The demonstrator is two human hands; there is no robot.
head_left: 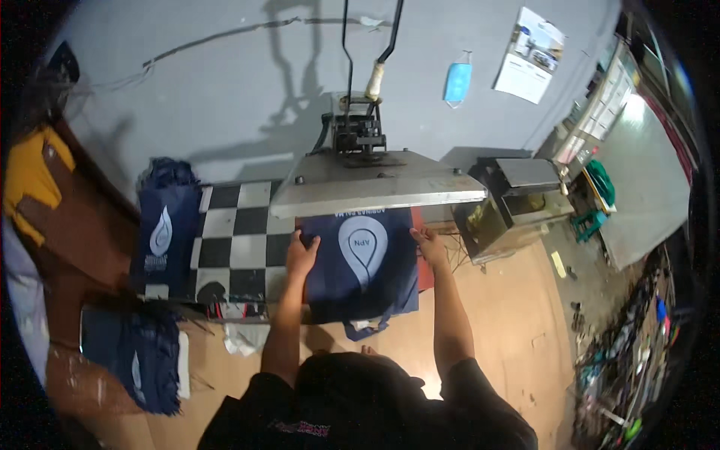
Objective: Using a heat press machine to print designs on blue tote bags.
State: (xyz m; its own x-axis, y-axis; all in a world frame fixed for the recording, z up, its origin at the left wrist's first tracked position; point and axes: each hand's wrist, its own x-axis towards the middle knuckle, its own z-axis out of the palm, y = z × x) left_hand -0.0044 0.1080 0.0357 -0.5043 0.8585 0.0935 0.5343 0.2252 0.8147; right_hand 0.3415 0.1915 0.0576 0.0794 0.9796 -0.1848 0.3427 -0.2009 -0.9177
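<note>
A navy fabric bag (360,277) with a pale drop-shaped print lies under the raised top plate of a heat press (382,187). A strap of it hangs over the near edge. My left hand (302,255) is closed on the bag's left side, thumb and fingers pinching the cloth. Opposite it, my right hand (429,246) pinches the right side, beside a strip of the reddish lower pad (426,277). The bag's far end is hidden beneath the top plate.
Left of the press is a black-and-white checkered table (232,241) with a stack of navy bags (166,236). More bags (154,360) rest lower left. A metal box-like stand (517,217) is at right. The press's long handle (375,79) rises toward the wall.
</note>
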